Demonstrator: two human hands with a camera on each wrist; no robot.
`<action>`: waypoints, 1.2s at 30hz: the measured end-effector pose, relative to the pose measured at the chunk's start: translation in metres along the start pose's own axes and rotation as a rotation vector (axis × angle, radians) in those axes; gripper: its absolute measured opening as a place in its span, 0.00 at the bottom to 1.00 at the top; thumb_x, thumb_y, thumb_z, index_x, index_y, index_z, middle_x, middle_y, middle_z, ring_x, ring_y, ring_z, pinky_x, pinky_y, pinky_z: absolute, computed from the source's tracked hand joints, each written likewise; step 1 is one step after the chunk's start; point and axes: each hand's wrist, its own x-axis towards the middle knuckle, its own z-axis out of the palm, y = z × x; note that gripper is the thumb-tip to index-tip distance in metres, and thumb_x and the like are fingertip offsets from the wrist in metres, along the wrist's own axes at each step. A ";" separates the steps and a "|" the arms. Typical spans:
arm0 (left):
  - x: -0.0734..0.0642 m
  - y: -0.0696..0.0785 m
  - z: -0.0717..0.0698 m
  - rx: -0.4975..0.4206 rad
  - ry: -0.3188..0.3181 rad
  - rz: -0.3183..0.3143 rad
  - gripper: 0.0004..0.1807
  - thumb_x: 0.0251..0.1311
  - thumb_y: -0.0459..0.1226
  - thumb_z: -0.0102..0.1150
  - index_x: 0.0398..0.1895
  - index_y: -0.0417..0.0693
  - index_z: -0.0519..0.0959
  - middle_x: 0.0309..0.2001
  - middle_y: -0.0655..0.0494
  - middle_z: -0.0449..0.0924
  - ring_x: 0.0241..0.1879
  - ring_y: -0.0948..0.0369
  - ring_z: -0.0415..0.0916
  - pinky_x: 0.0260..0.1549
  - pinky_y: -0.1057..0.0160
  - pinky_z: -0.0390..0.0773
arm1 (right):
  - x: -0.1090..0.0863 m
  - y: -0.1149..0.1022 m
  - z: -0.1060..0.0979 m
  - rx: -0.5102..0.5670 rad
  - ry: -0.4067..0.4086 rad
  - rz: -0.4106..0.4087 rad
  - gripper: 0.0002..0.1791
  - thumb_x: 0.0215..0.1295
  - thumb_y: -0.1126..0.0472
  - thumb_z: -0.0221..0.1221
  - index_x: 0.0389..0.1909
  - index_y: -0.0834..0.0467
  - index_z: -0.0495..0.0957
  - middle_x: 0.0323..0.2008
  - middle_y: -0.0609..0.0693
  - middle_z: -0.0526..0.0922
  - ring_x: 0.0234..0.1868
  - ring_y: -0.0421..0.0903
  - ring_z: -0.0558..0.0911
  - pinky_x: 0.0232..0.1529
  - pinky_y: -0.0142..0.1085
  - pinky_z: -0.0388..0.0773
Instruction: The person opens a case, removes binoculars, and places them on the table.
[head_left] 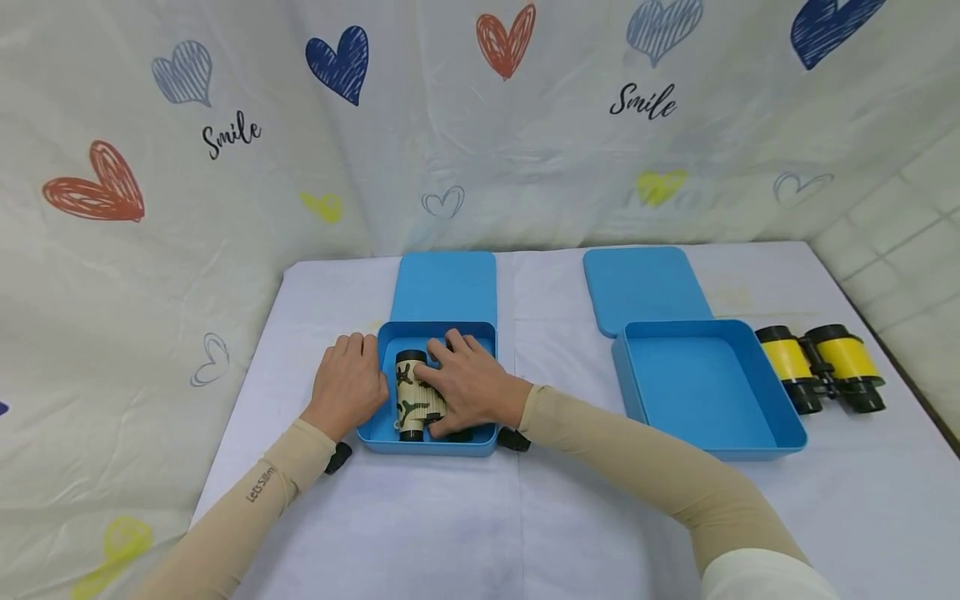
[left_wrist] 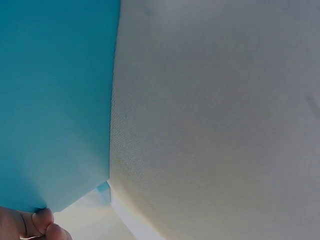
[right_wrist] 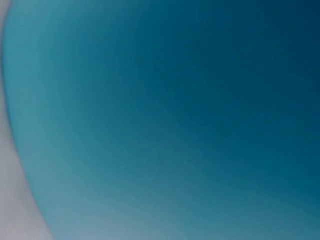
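In the head view, a pair of camouflage-patterned binoculars [head_left: 409, 392] lies in the left blue box [head_left: 442, 448]. My right hand [head_left: 472, 383] reaches over the right side of the box and grips the binoculars, its fingers spread across their right barrel and covering much of it. At the box's left wall is my left hand [head_left: 347, 382], fingers bent over the rim. In the left wrist view, fingertips [left_wrist: 42, 220] pinch the edge of the blue wall [left_wrist: 55, 110]. The right wrist view holds only a blurred blue surface [right_wrist: 150, 125], with neither hand nor binoculars in it.
The left box's lid [head_left: 444, 287] lies folded back behind it. To the right stands a second blue box [head_left: 708, 454], with its lid [head_left: 645, 287] laid back. Yellow and black binoculars [head_left: 847, 357] sit beside that box, near the right edge of the white-covered table [head_left: 420, 533].
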 end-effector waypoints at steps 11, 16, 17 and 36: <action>0.000 0.005 0.000 0.006 -0.031 -0.013 0.04 0.59 0.31 0.53 0.31 0.37 0.70 0.27 0.44 0.69 0.27 0.51 0.62 0.26 0.58 0.64 | -0.005 0.004 -0.007 0.028 0.026 -0.004 0.42 0.49 0.20 0.64 0.56 0.46 0.75 0.51 0.53 0.73 0.47 0.52 0.67 0.51 0.46 0.76; 0.000 0.008 -0.003 0.027 -0.013 -0.001 0.05 0.59 0.31 0.54 0.31 0.37 0.70 0.27 0.45 0.68 0.27 0.52 0.62 0.25 0.60 0.62 | -0.006 0.010 -0.012 0.049 0.052 0.014 0.42 0.49 0.22 0.65 0.57 0.46 0.76 0.52 0.54 0.73 0.48 0.53 0.69 0.54 0.49 0.77; 0.000 0.009 -0.004 0.029 -0.003 0.003 0.04 0.58 0.31 0.54 0.30 0.37 0.70 0.26 0.45 0.68 0.26 0.52 0.61 0.25 0.60 0.61 | -0.006 0.011 -0.013 0.050 0.059 0.013 0.42 0.49 0.22 0.65 0.57 0.46 0.76 0.52 0.54 0.73 0.48 0.53 0.69 0.54 0.48 0.77; -0.001 0.003 -0.002 0.034 -0.021 -0.017 0.04 0.59 0.30 0.52 0.32 0.36 0.72 0.27 0.44 0.70 0.27 0.50 0.65 0.26 0.57 0.67 | -0.017 0.021 -0.052 0.012 0.078 0.072 0.39 0.49 0.25 0.64 0.55 0.47 0.75 0.53 0.53 0.74 0.51 0.54 0.70 0.49 0.44 0.77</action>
